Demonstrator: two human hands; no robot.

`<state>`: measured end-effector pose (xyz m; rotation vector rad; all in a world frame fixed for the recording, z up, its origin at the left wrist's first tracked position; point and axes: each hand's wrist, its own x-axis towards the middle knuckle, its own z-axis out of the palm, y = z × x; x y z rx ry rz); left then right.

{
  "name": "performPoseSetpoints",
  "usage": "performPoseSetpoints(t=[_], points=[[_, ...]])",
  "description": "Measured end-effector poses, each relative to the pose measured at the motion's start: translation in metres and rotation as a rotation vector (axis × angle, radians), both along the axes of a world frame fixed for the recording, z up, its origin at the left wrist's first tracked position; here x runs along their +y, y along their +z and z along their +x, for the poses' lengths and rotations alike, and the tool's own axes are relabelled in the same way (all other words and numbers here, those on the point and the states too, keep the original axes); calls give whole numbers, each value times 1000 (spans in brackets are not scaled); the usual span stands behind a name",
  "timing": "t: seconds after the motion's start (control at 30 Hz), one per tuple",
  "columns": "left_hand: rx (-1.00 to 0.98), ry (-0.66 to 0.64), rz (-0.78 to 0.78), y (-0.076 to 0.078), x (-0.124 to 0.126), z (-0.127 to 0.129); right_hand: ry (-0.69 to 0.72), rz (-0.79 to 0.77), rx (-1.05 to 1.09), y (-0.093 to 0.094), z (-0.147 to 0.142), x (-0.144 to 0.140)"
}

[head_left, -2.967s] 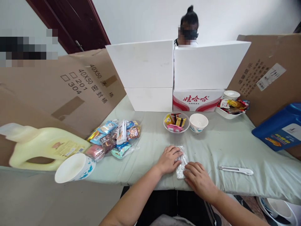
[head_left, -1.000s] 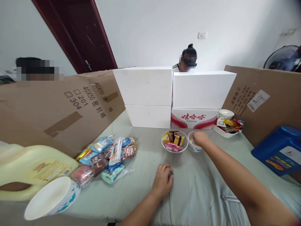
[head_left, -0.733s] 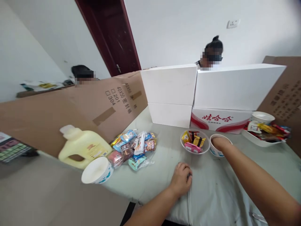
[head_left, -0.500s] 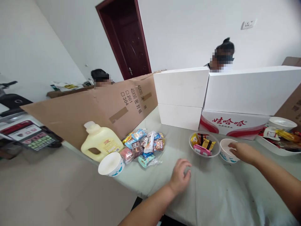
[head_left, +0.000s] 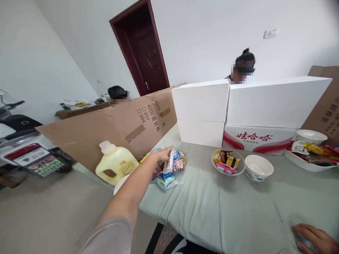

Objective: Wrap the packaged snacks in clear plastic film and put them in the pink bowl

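— How is the left hand placed?

— It is stretched out over the heap of snack packets, which lies left of the glass bowl of sweets and nearer the yellow jug. The fingers are spread loosely over the upright white packet; whether it is already pinched cannot be told. The arm is extended fully because the heap is kept well left of that bowl.

— And the right hand?

— It is laid flat and open on the green cloth, far right of the glass bowl and near the table's front edge; nothing is held, and it seems to be used as a brace for the reach.

— The white paper bowl?

— It is set just right of the glass bowl, apart from both hands, so that it stays beside the sorted sweets.

— What is different from half a second ago?

— Then the right hand was held at the paper bowl's rim, and the left was rested on the cloth in front of the glass bowl. Now the paper bowl is left alone, the right hand is drawn back, and the left is moved across to the heap.
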<state>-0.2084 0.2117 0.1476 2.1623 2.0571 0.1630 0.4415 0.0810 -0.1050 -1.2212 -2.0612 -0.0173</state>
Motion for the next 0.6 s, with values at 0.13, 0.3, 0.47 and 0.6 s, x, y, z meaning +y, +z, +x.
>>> performPoseSetpoints(t=[0.13,0.3,0.47,0.6], points=[[5,-3,-112,20,-5,-4,-5,16,-41,-12,13,-11],[-52,-65,-56,68,-36,-12,-81,-50,-123,18,3,-50],[-322,-223,413,69,-73,30,-127,-209,-223,70,-33,-69],[-559,-351,462,-8,-100,115,-174,-258,-237,84,-51,-69]])
